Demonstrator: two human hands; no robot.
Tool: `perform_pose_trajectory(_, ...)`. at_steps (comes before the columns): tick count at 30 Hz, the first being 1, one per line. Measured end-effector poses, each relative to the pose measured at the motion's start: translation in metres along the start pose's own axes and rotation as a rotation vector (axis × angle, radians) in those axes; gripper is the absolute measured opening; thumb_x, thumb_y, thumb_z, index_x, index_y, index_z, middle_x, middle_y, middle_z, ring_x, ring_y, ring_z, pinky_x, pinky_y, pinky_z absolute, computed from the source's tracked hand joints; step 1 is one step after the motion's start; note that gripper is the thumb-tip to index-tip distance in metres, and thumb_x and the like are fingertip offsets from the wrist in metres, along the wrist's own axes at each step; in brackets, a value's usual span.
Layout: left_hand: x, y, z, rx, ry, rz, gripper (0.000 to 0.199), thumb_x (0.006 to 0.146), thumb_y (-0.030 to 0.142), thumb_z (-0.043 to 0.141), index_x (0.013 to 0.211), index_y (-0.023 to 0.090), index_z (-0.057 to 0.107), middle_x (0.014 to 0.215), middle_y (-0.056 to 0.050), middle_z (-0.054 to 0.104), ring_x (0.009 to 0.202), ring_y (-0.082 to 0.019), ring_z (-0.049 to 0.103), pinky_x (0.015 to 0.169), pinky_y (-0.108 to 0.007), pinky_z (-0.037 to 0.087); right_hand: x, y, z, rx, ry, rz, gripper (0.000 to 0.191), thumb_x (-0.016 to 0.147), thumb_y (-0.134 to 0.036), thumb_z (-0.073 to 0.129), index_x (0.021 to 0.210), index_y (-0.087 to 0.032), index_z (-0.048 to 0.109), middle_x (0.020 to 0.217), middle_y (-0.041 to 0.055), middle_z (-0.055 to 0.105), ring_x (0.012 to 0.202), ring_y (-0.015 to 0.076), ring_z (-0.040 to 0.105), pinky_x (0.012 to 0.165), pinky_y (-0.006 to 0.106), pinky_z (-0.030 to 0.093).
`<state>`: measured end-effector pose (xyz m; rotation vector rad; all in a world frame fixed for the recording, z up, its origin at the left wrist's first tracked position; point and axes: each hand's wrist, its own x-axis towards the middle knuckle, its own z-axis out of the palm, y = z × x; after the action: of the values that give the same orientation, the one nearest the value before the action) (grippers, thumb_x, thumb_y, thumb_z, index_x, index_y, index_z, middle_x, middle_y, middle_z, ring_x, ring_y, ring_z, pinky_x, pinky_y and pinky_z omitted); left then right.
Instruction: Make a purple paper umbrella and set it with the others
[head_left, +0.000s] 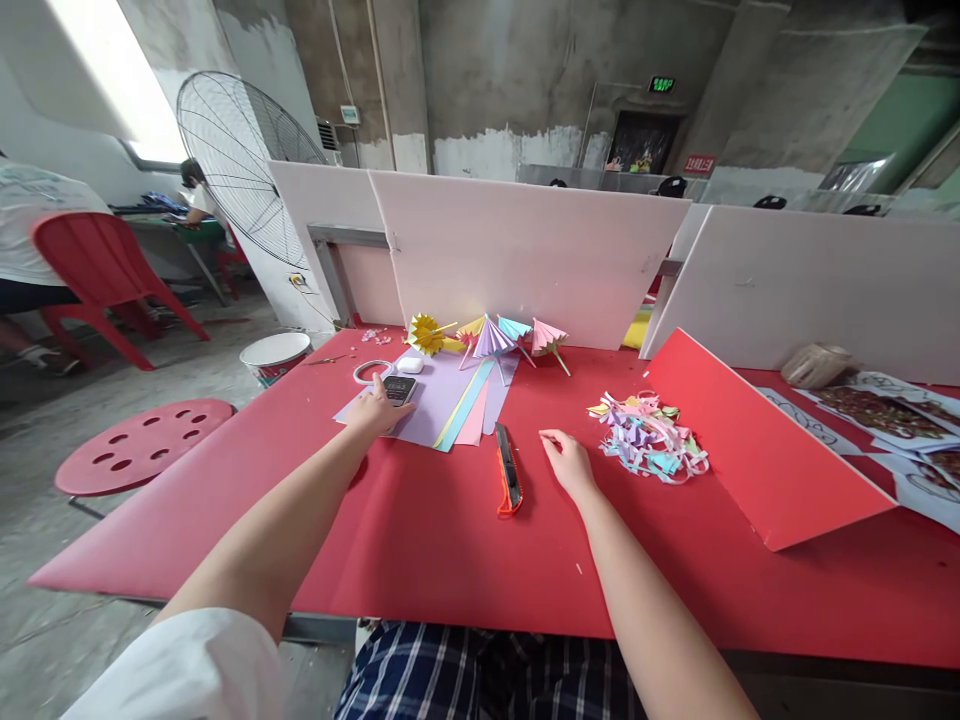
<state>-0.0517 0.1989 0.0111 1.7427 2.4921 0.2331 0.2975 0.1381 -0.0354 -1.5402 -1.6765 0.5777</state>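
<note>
My left hand (373, 408) lies over the near left part of a dark phone (400, 389), its thumb and index finger spread along the phone's edges. Under the phone are sheets of purple paper (431, 405), with blue (466, 408), pink (473, 424) and yellow strips beside them. My right hand (568, 462) rests on the red tabletop (442, 540), fingers loosely stretched to the left with nothing in them. Between my hands lies an orange utility knife (508, 472). To the right of my right hand sits a pile of shredded coloured paper (651, 437).
Small paper umbrellas (493, 338) and a yellow folded-paper piece (426, 335) stand by the white divider (517, 250). A tape roll (373, 371) and a white case (410, 365) lie near the phone. A red board (765, 440) leans at right. Left are a bucket (275, 352) and stool (142, 446).
</note>
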Motion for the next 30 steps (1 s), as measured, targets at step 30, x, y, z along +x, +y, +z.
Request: perform_pose_trajectory(30, 0.013, 0.015, 0.008, 0.069, 0.070, -0.090, 0.090, 0.070, 0.059, 0.046, 0.141, 0.013, 0.015, 0.124, -0.023, 0.048, 0.111, -0.036, 0.046, 0.081, -0.039, 0.040, 0.002, 0.003, 0.002, 0.013, -0.009, -0.004, 0.026, 0.081, -0.030, 0.043, 0.096, -0.023, 0.063, 0.102, 0.0034, 0.066, 0.097, 0.0179, 0.059, 0.085, 0.032, 0.046)
